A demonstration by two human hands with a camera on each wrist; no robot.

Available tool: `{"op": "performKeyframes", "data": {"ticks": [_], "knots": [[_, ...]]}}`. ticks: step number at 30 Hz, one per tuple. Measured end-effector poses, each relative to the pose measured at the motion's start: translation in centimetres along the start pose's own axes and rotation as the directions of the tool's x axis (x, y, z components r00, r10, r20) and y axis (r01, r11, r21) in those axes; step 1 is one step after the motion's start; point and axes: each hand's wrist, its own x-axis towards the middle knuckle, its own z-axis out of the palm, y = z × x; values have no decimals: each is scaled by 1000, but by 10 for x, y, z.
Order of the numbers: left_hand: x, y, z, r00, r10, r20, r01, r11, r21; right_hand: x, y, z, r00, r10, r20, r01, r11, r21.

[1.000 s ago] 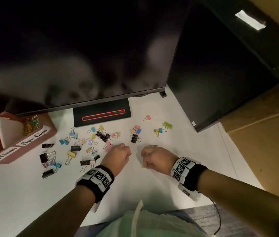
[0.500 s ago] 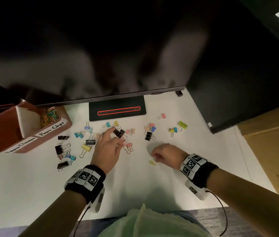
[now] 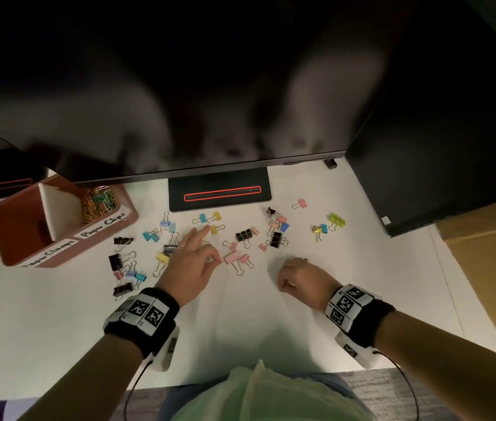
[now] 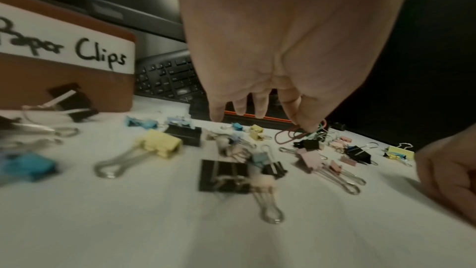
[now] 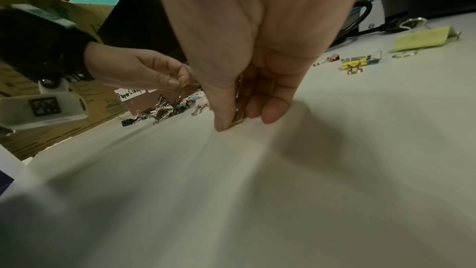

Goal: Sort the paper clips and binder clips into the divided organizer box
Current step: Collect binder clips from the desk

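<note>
A brown divided organizer box (image 3: 22, 226) stands at the left, labelled "Paper Clips" (image 4: 100, 52) and "Paper Clamps". Coloured paper clips (image 3: 98, 202) fill its right compartment. Coloured and black binder clips (image 3: 243, 237) lie scattered across the white table (image 3: 58, 329). My left hand (image 3: 210, 256) hovers over the pile, thumb and finger pinching a red and a green paper clip (image 4: 288, 137). My right hand (image 3: 283, 287) is curled on the table to the right. Its thumb and fingers (image 5: 270, 115) pinch a yellow paper clip (image 5: 238, 121) against the surface.
A dark monitor overhangs the back, its stand base (image 3: 219, 192) outlined in red. A black computer tower (image 3: 438, 177) and a cardboard box (image 3: 489, 284) close the right side. A keyboard (image 4: 167, 76) lies behind the organizer. The table's front edge (image 3: 89, 393) runs near my body.
My left hand moved from beside the right hand out over the binder clip pile. The yellow paper clip lay loose by my right hand; now that hand pinches it.
</note>
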Motion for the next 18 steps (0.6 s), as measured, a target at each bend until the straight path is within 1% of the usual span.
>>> {"op": "performKeyframes", "data": {"ticks": [2, 5, 7, 8, 9, 11, 13, 15, 17, 18], "knots": [[-9, -14, -8, 997, -70, -29, 71, 997, 18, 1, -1, 0, 1000, 3, 8, -3, 1000, -12], [-24, -30, -13, 982, -157, -103, 158, 987, 2, 4, -2, 0, 999, 29, 31, -28, 999, -31], [-35, -38, -12, 964, -235, -125, 234, 972, -24, 8, -5, 0, 998, 28, 56, -24, 998, -65], [-38, -42, -10, 960, -252, -118, 250, 968, -36, 10, -7, -1, 998, 15, 62, -10, 996, -88], [-41, -45, -8, 964, -246, -101, 242, 969, -54, 12, -12, -2, 999, -5, 50, 11, 994, -111], [-43, -49, -4, 981, -190, -41, 183, 975, -127, 21, -26, -7, 994, -100, -43, 93, 986, -138], [-44, -49, -3, 993, -119, -10, 114, 971, -208, 34, -45, -12, 970, -202, -136, 182, 973, -142], [-47, -48, -9, 995, -82, -49, 68, 970, -232, 53, -66, -15, 949, -258, -181, 236, 963, -133], [-51, -54, -19, 991, -85, -102, 61, 974, -218, 73, -85, -15, 946, -275, -171, 255, 958, -131], [-55, -58, -25, 988, -95, -118, 71, 978, -195, 82, -95, -14, 952, -269, -144, 253, 960, -122]]}}
